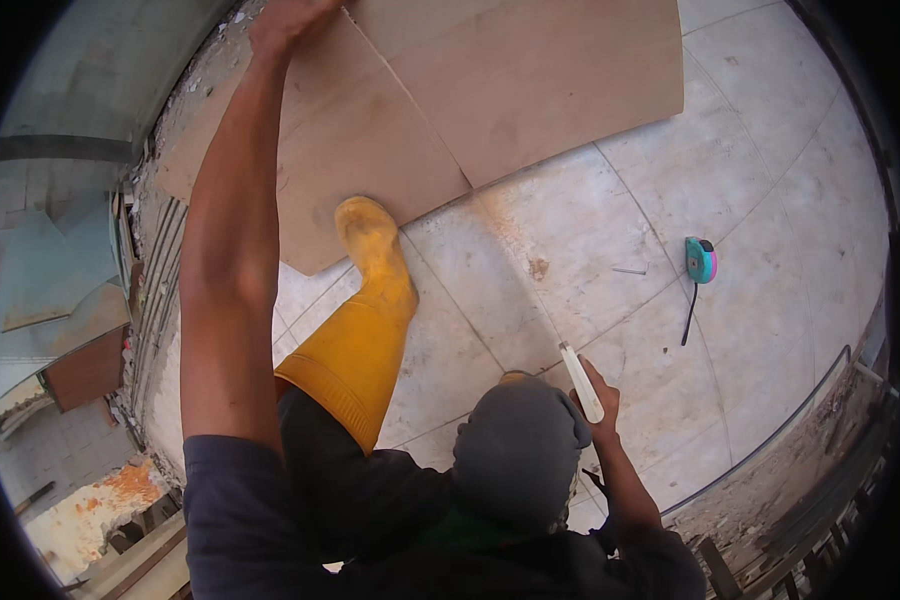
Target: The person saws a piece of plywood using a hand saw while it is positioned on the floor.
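My right hand [600,398] is closed round the white handle [582,383] of a handsaw. Its thin blade is smeared by motion and runs up and left toward the near edge of a large brown board [530,95]. A straight cut line [410,95] crosses the board from that edge to near my left hand [288,25]. That hand rests at the board's far part, and the upper edge of the picture cuts off its fingers. A yellow rubber boot [370,245] stands with its toe on the board's near left part.
A teal and pink tape measure [700,260] and a thin nail-like piece [629,271] lie on the pale tiled floor [770,330]. Brown sawdust [538,267] lies below the cut. Sheet offcuts [55,265] are stacked at the left. A rounded grey cloth shape [518,450] hides floor near me.
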The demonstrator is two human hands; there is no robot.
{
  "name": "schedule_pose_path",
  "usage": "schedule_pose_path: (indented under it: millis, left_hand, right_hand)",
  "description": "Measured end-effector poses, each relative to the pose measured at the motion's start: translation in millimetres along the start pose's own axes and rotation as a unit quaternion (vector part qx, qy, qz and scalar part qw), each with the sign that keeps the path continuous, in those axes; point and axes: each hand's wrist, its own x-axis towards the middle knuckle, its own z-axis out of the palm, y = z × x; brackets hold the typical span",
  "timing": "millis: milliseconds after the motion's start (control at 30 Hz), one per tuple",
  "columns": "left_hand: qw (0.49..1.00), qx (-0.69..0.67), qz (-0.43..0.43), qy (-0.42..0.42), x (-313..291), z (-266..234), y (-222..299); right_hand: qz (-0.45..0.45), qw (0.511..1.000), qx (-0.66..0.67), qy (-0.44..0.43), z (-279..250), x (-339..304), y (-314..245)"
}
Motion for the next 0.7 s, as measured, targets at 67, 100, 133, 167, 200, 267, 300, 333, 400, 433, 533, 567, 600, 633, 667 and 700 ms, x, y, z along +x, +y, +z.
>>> schedule_pose_path:
  millis: [67, 100, 133, 167, 200, 267, 300, 333, 400, 433, 533, 567, 600, 633, 667, 700]
  left_hand:
    - [1.0, -0.003, -0.004, -0.006, -7.0, -5.6, 11.6]
    - [1.0, -0.004, -0.01, -0.003, -9.0, -7.0, 14.9]
    - [1.0, -0.01, -0.016, -0.005, -13.3, -5.4, 20.7]
    - [1.0, 0.003, 0.001, -0.012, -10.8, -1.3, 27.8]
    - [1.0, 0.023, 0.015, -0.006, -1.7, -3.1, 27.5]
    - [0.999, 0.009, 0.033, 0.013, -10.3, 9.5, 18.8]
    - [0.999, 0.014, 0.033, 0.008, -9.1, 10.5, 14.9]
    - [0.999, 0.016, 0.033, 0.012, 0.2, 5.6, 8.5]
    - [1.0, 0.015, 0.012, 0.013, 1.2, 7.6, -8.6]
    - [1.0, 0.002, -0.001, 0.015, -4.3, 2.9, -4.6]
    - [1.0, -0.008, -0.004, -0.004, -10.0, -5.8, 16.4]
    - [1.0, -0.005, 0.0, -0.015, -7.2, -8.3, 16.8]
    - [1.0, -0.001, 0.007, -0.012, -4.8, -11.0, 12.8]
    - [1.0, -0.001, 0.013, -0.006, -0.3, -10.9, 6.8]
    - [1.0, -0.004, 0.02, -0.001, 0.6, -4.8, 4.9]
    - [1.0, -0.002, 0.029, 0.002, 1.3, 2.0, 15.5]
  right_hand:
    - [-0.045, 0.999, 0.005, 0.019, 14.4, 30.3, -1.7]
    - [-0.08, 0.997, 0.011, 0.012, 34.6, 75.8, -10.6]
    - [-0.049, 0.999, 0.023, 0.002, 60.0, 124.7, -11.9]
    - [-0.065, 0.997, 0.051, 0.009, 77.8, 172.8, -13.9]
    - [-0.133, 0.988, 0.059, 0.05, 87.5, 194.4, -11.1]
    - [-0.139, 0.987, 0.059, 0.058, 94.0, 187.3, -14.8]
    - [-0.097, 0.993, 0.055, 0.036, 90.3, 176.5, -14.8]
    - [-0.062, 0.997, 0.049, 0.016, 85.1, 172.4, -21.1]
    - [-0.053, 0.998, 0.043, -0.001, 66.3, 100.1, -3.9]
    - [-0.036, 0.999, 0.013, -0.004, 45.5, 57.0, 9.1]
    - [-0.039, 0.999, 0.011, 0.009, 9.7, 19.6, 4.0]
    - [-0.047, 0.998, 0.025, 0.016, 9.4, 17.6, -5.8]
    - [-0.074, 0.997, 0.027, 0.023, 28.1, 46.0, -4.1]
    - [-0.105, 0.994, 0.024, 0.031, 50.7, 98.8, -3.7]
    - [-0.041, 0.998, 0.042, -0.008, 75.7, 152.5, -9.6]
    - [-0.12, 0.989, 0.071, 0.048, 97.3, 197.2, -6.7]
